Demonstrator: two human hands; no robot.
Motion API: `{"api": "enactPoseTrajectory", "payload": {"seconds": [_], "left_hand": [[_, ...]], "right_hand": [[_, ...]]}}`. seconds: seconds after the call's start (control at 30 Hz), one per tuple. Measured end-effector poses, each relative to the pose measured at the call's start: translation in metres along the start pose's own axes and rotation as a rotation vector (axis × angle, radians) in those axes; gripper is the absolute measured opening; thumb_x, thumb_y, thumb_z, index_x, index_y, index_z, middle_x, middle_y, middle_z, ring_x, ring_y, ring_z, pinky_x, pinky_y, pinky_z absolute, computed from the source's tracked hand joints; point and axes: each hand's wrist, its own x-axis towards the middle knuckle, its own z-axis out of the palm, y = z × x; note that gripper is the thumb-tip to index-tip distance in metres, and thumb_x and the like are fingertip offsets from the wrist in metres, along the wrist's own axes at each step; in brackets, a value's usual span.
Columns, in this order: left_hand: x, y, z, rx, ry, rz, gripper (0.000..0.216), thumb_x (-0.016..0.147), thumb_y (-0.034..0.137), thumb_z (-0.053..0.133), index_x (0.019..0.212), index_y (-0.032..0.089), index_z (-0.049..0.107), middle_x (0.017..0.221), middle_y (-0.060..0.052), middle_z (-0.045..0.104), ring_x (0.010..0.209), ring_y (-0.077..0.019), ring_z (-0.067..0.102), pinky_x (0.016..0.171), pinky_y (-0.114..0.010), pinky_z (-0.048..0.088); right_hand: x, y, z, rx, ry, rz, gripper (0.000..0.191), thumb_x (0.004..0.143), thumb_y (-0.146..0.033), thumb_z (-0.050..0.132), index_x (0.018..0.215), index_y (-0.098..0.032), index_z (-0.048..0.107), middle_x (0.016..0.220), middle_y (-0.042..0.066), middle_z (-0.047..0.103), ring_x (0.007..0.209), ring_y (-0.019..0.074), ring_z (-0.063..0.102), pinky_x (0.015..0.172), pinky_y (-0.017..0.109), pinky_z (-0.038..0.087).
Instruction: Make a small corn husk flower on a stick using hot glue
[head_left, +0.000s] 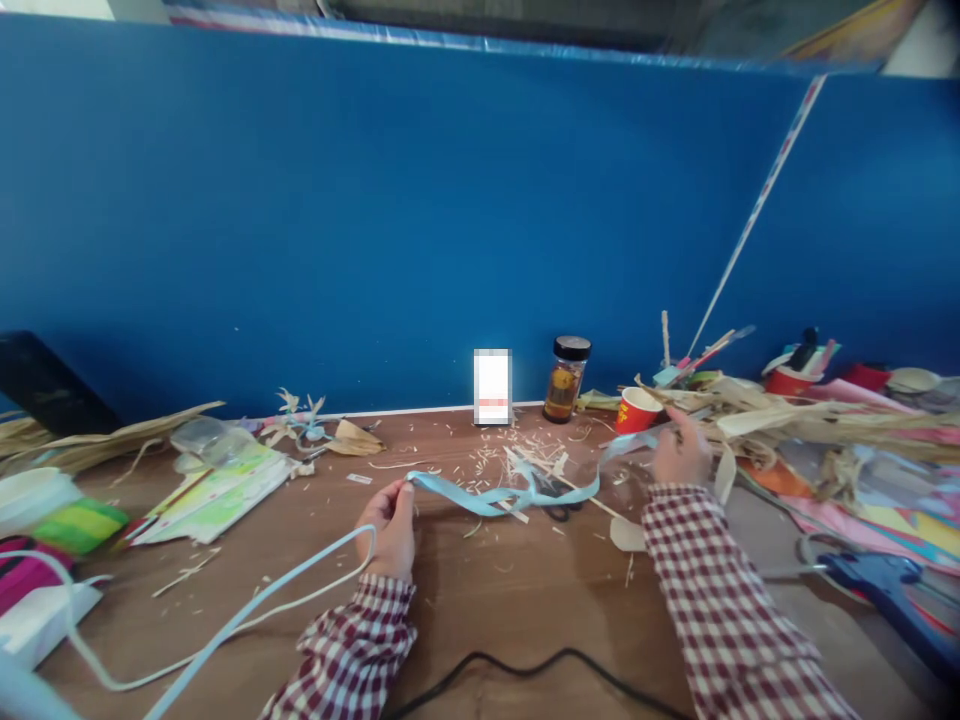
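- Ribbon (484,503): light blue; spans the centre of the frame between the two hands, sagging in a twisted curve above the scraps (487,462) on the brown table (480,620).
- Left hand (391,530), lower centre-left: thumb and fingertips pinch the ribbon, which leaves the grip toward the right of the frame.
- Right hand (681,447), centre-right: curled fingers grasp the ribbon's other stretch; blur hides the exact contact. The red cup (637,411) stands just beside it.
- Pose: both forearms, in a checked shirt (724,590), rise from the bottom edge, well apart; the left leans rightward, the right leans leftward, its hand higher in the frame.
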Motion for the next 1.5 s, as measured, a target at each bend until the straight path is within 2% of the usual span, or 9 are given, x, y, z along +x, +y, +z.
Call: {"api": "enactPoseTrajectory", "payload": {"seconds": [0.13,0.27,0.57,0.8,1.0,1.1,1.23,1.37,1.5], "left_hand": [[-0.015,0.011,0.001,0.155,-0.107,0.229,0.027,0.068,0.036,0.056,0.084,0.015,0.063,0.077,-0.006,0.064,0.07,-0.0181,0.058,0.067,-0.03,0.046],[-0.032,0.018,0.004,0.265,-0.27,0.43,0.018,0.073,0.03,0.053,0.081,0.017,0.062,0.08,-0.006,0.063,0.076,-0.0192,0.058,0.072,-0.032,0.045],[-0.031,0.01,0.006,0.224,-0.353,0.314,0.02,0.072,0.031,0.054,0.081,0.016,0.063,0.079,-0.006,0.064,0.073,-0.0189,0.059,0.071,-0.032,0.046],[-0.036,0.01,0.007,0.223,-0.409,0.258,0.021,0.072,0.032,0.053,0.079,0.017,0.064,0.076,-0.006,0.065,0.07,-0.0175,0.06,0.067,-0.03,0.048],[-0.036,0.007,0.008,0.21,-0.428,0.229,0.02,0.073,0.032,0.052,0.077,0.016,0.065,0.074,-0.006,0.066,0.068,-0.0171,0.06,0.064,-0.029,0.048],[-0.037,0.009,0.008,0.219,-0.425,0.249,0.019,0.074,0.03,0.052,0.077,0.017,0.065,0.074,-0.005,0.065,0.068,-0.0164,0.06,0.064,-0.028,0.048],[-0.043,0.017,0.01,0.223,-0.453,0.354,0.016,0.076,0.026,0.051,0.076,0.018,0.064,0.076,-0.005,0.063,0.074,-0.0166,0.058,0.067,-0.028,0.046],[-0.049,0.025,0.01,0.197,-0.522,0.451,0.012,0.075,0.02,0.052,0.074,0.019,0.064,0.075,-0.005,0.062,0.075,-0.0165,0.057,0.07,-0.028,0.045],[-0.05,0.028,0.009,0.17,-0.566,0.468,0.013,0.074,0.017,0.052,0.076,0.019,0.065,0.076,-0.005,0.063,0.076,-0.0166,0.057,0.071,-0.028,0.044]], "right_hand": [[-0.026,-0.04,0.001,-0.148,-0.051,-0.294,0.031,0.077,-0.021,0.041,0.104,-0.015,0.056,0.115,0.011,0.052,0.111,0.0265,0.04,0.093,0.047,0.028],[-0.066,-0.078,0.011,-0.023,-0.489,-0.608,0.024,0.083,-0.025,0.039,0.098,-0.017,0.056,0.095,0.008,0.061,0.092,0.0193,0.051,0.082,0.034,0.039],[-0.096,-0.061,0.026,-0.299,-0.726,-0.53,0.021,0.075,-0.041,0.052,0.073,-0.021,0.059,0.065,0.003,0.06,0.064,0.0173,0.053,0.051,0.025,0.034],[-0.083,-0.057,0.026,-0.109,-0.722,-0.272,0.021,0.076,-0.035,0.046,0.073,-0.02,0.06,0.065,0.002,0.062,0.059,0.0153,0.055,0.051,0.024,0.036],[-0.061,-0.053,0.029,0.461,-0.719,0.472,0.029,0.068,-0.048,0.049,0.074,-0.019,0.05,0.061,0.004,0.059,0.052,0.0159,0.053,0.035,0.021,0.03],[-0.056,-0.064,0.024,0.644,-0.693,0.625,0.029,0.066,-0.049,0.052,0.074,-0.021,0.045,0.053,-0.003,0.048,0.045,0.0121,0.046,0.032,0.018,0.023],[-0.071,-0.09,0.011,0.712,-1.039,0.456,0.027,0.072,-0.044,0.05,0.087,-0.021,0.05,0.047,-0.008,0.033,0.038,0.007,0.031,0.033,0.017,0.021],[-0.102,-0.111,0.004,0.589,-1.466,0.036,0.039,0.064,-0.031,0.064,0.099,-0.02,0.053,0.058,-0.006,0.046,0.049,0.0083,0.041,0.047,0.02,0.037],[-0.121,-0.119,0.006,0.428,-1.441,-0.273,0.016,0.068,-0.023,0.059,0.083,-0.018,0.059,0.069,-0.001,0.057,0.061,0.0126,0.05,0.057,0.024,0.042]]}}
